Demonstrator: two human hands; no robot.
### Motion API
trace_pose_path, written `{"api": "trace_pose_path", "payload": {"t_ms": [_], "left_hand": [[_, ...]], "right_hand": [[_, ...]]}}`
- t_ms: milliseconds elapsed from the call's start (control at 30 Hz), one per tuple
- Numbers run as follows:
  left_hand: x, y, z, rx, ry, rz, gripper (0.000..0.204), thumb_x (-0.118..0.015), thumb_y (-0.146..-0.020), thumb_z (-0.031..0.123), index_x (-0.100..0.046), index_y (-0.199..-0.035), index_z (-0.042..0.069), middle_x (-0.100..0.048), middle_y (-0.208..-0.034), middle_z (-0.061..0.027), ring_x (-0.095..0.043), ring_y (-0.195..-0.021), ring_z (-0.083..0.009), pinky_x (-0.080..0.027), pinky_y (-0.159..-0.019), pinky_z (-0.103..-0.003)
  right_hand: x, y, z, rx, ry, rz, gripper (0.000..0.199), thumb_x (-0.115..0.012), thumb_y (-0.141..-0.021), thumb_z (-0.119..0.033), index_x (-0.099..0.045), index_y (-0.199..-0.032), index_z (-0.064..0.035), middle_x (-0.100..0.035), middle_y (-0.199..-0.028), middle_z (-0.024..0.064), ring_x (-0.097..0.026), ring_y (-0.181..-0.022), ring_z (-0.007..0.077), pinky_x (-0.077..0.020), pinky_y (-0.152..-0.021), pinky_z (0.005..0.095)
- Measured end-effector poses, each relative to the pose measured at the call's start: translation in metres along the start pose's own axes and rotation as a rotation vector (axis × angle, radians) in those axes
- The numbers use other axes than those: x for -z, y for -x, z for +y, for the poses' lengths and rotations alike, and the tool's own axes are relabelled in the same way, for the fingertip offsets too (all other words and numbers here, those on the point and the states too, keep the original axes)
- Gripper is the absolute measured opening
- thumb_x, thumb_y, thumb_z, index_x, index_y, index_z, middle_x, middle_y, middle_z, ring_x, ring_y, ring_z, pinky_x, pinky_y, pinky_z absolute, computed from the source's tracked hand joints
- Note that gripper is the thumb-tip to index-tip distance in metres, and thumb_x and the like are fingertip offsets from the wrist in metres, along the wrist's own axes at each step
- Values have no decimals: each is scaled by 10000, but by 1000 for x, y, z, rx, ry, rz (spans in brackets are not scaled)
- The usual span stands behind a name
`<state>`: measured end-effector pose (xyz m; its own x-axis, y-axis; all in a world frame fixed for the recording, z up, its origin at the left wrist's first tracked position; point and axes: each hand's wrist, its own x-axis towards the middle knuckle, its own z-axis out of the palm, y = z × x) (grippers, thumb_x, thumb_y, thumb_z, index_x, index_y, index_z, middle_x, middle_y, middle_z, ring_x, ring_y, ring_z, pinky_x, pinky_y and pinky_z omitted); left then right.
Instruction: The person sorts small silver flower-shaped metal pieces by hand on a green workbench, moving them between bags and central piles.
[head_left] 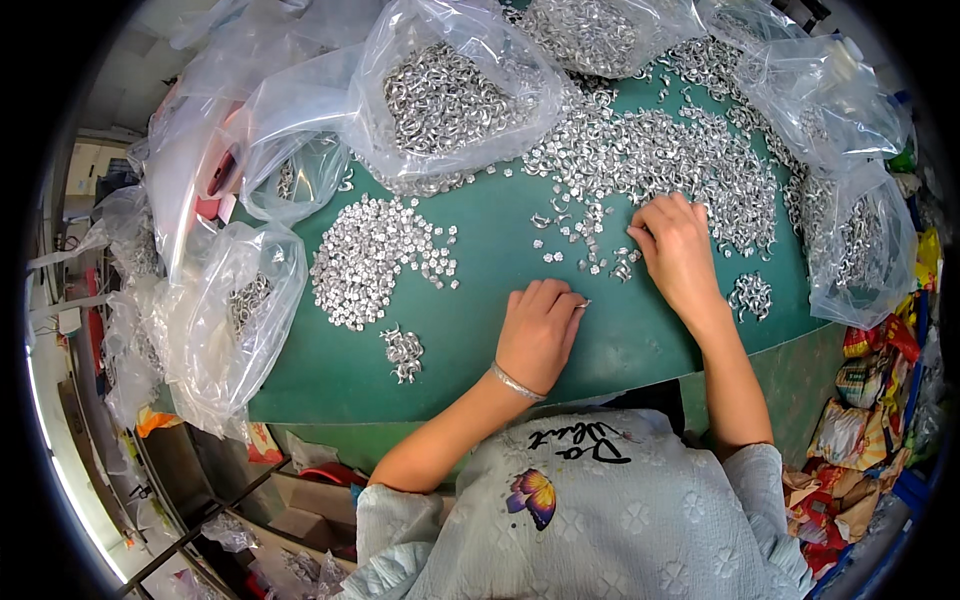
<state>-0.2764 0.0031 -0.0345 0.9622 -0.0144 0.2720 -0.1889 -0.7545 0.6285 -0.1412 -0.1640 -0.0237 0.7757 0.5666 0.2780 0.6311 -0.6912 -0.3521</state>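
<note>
My left hand [537,335], a bracelet on its wrist, is closed above the green tabletop [470,370], with a tiny silver metal piece [586,303] pinched at its fingertips. At the near edge of a big spread of curved silver metal pieces [650,150], my right hand [672,245] is curled; whatever its fingers hold is hidden. Several flower-shaped metal pieces [590,240] are scattered beside that hand. A heap of small flower-shaped pieces [370,265] sits to the left. Small clusters of curved pieces lie at the left [403,354] and right [750,297].
Clear plastic bags of metal pieces stand at the back [450,100], far right [860,235] and left [240,310]. A dark phone-like object [221,172] rests among the left bags. Colourful packets [850,435] are piled beyond the table's right edge. Open boxes [300,515] sit below left.
</note>
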Motion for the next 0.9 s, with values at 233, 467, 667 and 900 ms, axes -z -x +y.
{"api": "trace_pose_path", "payload": {"t_ms": [233, 467, 667, 900], "left_hand": [[-12, -3, 6, 6, -14, 21, 157, -704, -779, 51, -642, -922, 71, -578, -906, -50, -561, -857, -243, -394, -709, -356], [-15, -7, 11, 37, 88, -46, 314, -715, -778, 68, -616, -1075, 61, -586, -999, -83, -572, -897, -278, -424, -755, -373], [-7, -11, 11, 29, 71, -82, 489, -708, -778, 66, -538, -1236, 34, -557, -1111, -122, -555, -978, -304, -430, -809, -392], [2, -1, 8, 123, 142, -104, 506, -747, -760, 93, -558, -1227, 48, -560, -1146, -133, -552, -1014, -322, -442, -860, -394]], "right_hand": [[19, 23, -13, -6, -230, 121, 129, -718, -764, -43, -625, -854, -51, -609, -834, 73, -560, -810, 265, -390, -752, 377], [17, 59, -21, -103, -361, -61, 213, -739, -753, -72, -637, -929, -10, -597, -906, 109, -568, -859, 314, -450, -769, 399], [11, 50, -31, -33, -283, -55, 343, -741, -739, -38, -616, -1053, 22, -562, -1011, 138, -565, -943, 332, -479, -800, 404], [29, 66, -27, -342, -571, -139, 325, -734, -750, 3, -631, -1058, 5, -582, -1038, 150, -587, -904, 336, -488, -783, 388]]}}
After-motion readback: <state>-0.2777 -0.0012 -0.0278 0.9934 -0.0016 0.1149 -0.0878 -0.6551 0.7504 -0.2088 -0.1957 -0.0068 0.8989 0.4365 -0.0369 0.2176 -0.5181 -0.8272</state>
